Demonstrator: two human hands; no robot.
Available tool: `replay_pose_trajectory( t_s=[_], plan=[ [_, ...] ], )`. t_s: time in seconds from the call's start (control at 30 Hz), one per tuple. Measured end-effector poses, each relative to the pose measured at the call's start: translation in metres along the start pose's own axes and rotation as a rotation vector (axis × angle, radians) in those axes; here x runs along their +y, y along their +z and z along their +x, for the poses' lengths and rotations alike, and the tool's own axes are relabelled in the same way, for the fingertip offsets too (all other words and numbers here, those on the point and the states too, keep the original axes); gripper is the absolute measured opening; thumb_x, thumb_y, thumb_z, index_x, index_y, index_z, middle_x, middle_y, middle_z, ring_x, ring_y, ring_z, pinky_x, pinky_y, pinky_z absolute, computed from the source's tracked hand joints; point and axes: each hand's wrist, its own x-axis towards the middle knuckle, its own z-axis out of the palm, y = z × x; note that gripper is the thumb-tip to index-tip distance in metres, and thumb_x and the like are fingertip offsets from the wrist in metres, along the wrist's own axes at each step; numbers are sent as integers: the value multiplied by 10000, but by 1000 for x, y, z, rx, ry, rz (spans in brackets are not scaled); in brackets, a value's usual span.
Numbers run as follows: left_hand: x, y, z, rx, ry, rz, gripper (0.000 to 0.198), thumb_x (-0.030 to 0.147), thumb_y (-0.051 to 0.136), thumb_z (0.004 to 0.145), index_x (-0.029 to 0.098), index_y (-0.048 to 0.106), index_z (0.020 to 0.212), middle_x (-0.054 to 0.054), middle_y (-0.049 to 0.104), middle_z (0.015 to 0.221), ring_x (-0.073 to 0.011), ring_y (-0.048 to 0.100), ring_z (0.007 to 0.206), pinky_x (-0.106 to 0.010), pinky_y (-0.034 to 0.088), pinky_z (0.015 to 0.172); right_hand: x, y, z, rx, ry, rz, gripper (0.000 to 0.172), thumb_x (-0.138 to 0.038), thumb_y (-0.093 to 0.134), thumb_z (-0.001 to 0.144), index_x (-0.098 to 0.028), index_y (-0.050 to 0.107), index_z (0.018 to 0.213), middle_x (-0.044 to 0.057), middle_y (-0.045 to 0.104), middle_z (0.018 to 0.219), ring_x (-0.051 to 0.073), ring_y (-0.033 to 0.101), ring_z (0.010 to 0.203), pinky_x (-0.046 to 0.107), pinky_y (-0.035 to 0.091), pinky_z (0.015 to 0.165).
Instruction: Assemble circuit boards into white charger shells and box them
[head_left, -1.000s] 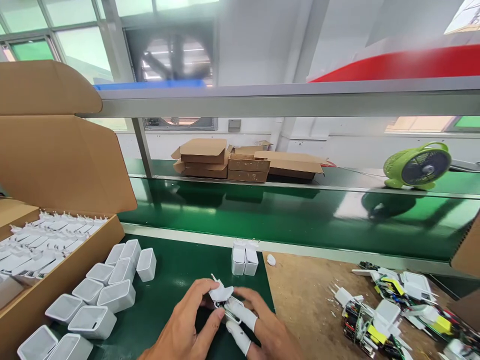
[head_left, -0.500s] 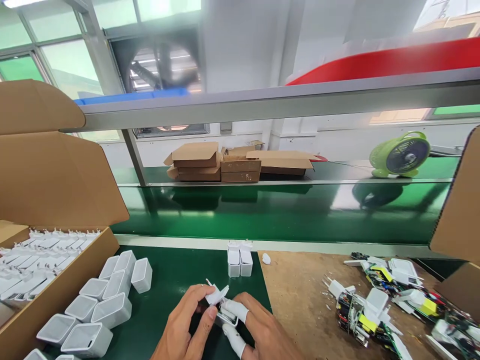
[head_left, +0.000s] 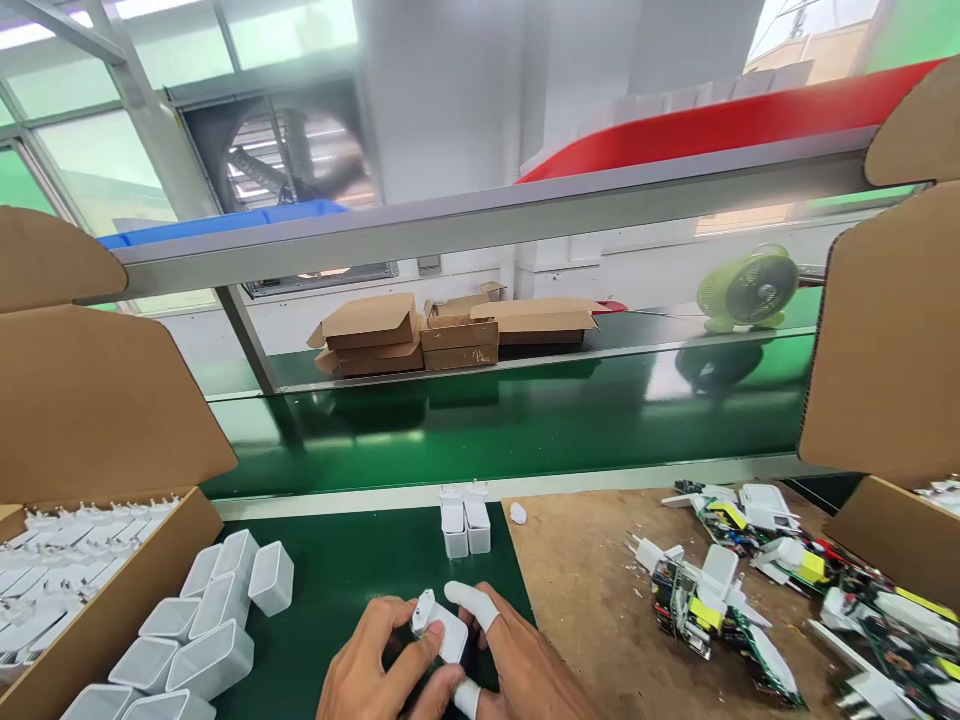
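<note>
Both hands are at the white charger housing (head_left: 448, 636) low in the middle, which has a small white piece with dark dots at its upper left end. My left hand (head_left: 375, 660) grips it from the left, fingers bent around it. My right hand (head_left: 517, 660) is at its right side, white covers on two of its fingertips; one covered finger stretches along the upper edge, the other lies below. The housing hides some fingertips. Beyond the hands stand a few white housings (head_left: 465, 528) in a tight cluster. Several open white cases (head_left: 217, 655) lie to the left.
A cardboard box (head_left: 180, 530) of white parts stands at left. On the brown board (head_left: 577, 600) at right lie a white scrap (head_left: 517, 513) and a heap of circuit boards with wires (head_left: 720, 605). Another box (head_left: 870, 525) stands at far right. A green belt (head_left: 525, 430) runs behind.
The housing has turned, showing a smooth broad face instead of its open side with the loose white part raised. The right covered finger has lifted off it. My head view has shifted and tilted.
</note>
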Motion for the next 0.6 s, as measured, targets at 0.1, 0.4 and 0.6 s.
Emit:
replay_pose_trajectory(
  t_s=[0.1, 0.4, 0.6],
  plan=[
    [3, -1, 1, -73, -58, -28, 251, 438, 616, 1036, 223, 728, 1101, -105, 672, 1023, -170, 688, 688, -257, 613, 568, 7, 8, 1, -22, 17, -50, 657, -97, 596, 715, -228, 616, 1359, 103, 710, 1329, 283, 674, 1226, 364, 526, 1095],
    [-28, -4, 53, -251, -337, -147, 104, 245, 657, 898, 243, 719, 982, -117, 712, 1258, -274, 756, 1087, -438, 648, 947, 19, 18, -8, 76, -18, -151, 586, -233, 685, 831, -242, 567, 1405, 113, 739, 1212, 295, 746, 1013, 351, 602, 898],
    [-43, 23, 77, -268, -422, -305, 229, 249, 560, 949, 187, 759, 1043, -184, 680, 1398, -296, 689, 1303, -438, 621, 1037, 33, 22, 7, -72, -148, -401, 386, -150, 693, 800, -156, 673, 1186, 149, 690, 1262, 296, 765, 932, 355, 638, 764]
  ],
)
